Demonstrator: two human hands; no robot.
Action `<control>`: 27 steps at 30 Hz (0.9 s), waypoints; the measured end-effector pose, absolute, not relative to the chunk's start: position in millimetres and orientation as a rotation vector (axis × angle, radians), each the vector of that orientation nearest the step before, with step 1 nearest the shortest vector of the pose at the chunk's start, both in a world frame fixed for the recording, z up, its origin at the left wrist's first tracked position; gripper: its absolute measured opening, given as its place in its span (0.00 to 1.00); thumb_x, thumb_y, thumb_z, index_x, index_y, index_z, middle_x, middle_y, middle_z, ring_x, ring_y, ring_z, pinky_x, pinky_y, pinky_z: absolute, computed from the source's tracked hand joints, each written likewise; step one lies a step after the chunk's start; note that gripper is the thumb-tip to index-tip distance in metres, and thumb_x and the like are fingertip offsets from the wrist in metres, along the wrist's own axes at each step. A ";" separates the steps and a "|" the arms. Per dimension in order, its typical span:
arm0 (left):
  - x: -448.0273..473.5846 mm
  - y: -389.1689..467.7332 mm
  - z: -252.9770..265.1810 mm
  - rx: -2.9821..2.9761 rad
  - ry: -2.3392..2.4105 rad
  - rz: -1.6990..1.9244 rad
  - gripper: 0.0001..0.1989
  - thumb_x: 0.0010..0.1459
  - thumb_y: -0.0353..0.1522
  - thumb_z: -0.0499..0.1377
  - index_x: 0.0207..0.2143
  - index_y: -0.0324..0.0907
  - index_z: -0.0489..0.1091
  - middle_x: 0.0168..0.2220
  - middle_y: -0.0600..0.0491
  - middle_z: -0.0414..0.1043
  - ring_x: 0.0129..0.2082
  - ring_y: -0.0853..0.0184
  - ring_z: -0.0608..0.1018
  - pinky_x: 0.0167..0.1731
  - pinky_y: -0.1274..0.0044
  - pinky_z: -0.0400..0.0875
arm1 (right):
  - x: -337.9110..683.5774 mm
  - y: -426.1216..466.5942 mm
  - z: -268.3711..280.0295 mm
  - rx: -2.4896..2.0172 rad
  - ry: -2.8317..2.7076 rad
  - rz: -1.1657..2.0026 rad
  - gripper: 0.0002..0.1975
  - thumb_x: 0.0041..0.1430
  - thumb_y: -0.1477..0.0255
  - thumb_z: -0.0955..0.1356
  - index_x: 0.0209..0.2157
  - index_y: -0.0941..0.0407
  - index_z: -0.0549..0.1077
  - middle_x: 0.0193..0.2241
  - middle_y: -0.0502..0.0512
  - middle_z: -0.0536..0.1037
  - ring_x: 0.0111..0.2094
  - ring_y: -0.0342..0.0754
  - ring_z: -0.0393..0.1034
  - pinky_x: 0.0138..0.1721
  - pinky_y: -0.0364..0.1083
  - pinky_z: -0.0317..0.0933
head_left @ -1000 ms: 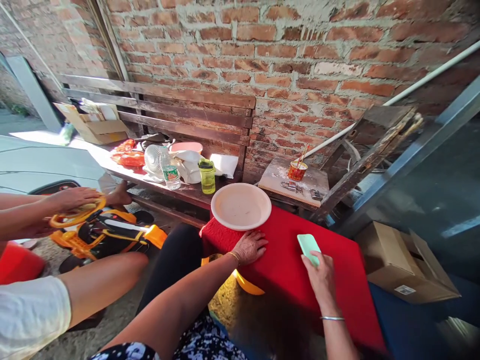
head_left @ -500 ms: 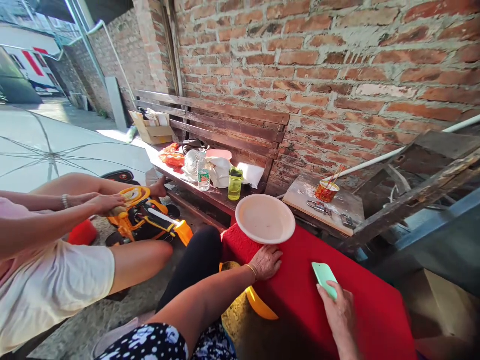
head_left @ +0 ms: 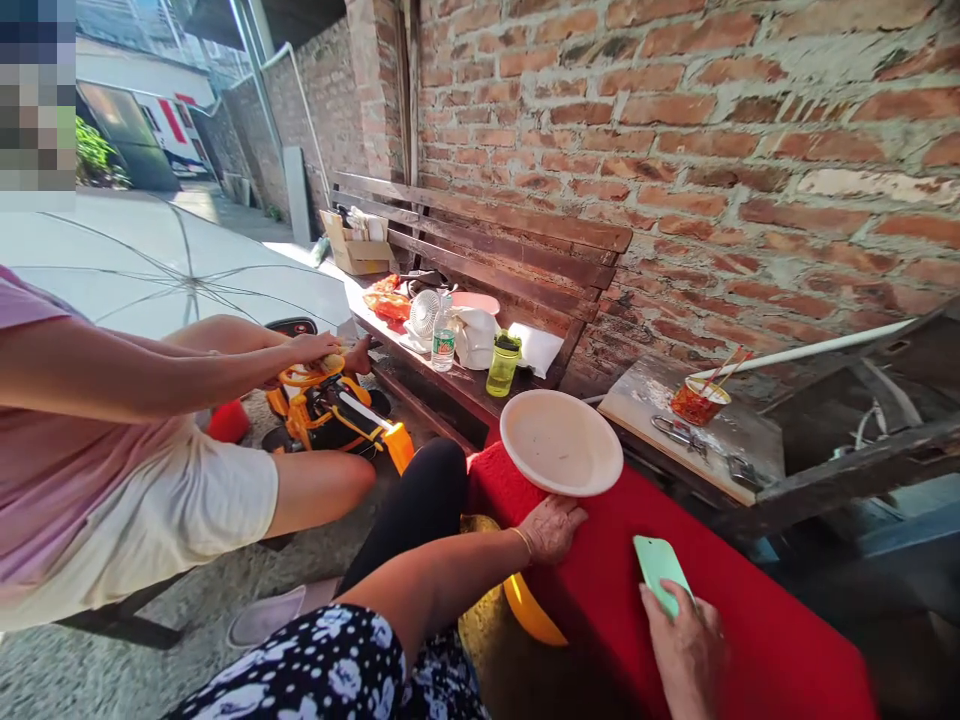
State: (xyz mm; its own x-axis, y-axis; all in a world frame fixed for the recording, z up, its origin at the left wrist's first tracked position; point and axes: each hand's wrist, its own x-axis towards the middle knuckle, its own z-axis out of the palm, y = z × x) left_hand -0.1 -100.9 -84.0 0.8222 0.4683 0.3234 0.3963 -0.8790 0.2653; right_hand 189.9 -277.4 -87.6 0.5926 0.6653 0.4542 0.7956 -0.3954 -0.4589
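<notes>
The phone, its long axis slanted forward-left, is clasped by the right hand; the left hand is laid open.

Standing here, I can't read a single word or number. The clear bottle on the bench wears a green label with pale and reddish marks too small to make out. The red-and-yellow cup is busily patterned, but whether any of it is lettering, I can't tell.
</notes>
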 end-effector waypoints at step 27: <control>-4.1 -102.6 -89.7 2.665 0.613 0.783 0.24 0.56 0.22 0.54 0.55 0.42 0.66 0.52 0.44 0.71 0.53 0.57 0.72 0.57 0.62 0.69 | 148.1 -236.9 -85.1 -2.143 -1.281 -0.047 0.27 0.60 0.46 0.59 0.39 0.51 0.79 0.37 0.59 0.74 0.38 0.57 0.71 0.37 0.53 0.61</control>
State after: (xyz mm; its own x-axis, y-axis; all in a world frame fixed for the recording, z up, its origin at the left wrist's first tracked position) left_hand -4.1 -102.6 -89.7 0.7607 0.4758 0.4415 0.3146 -0.8652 0.3904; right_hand 148.1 -236.9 -85.1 0.5257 0.7809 0.3373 0.8035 -0.3258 -0.4982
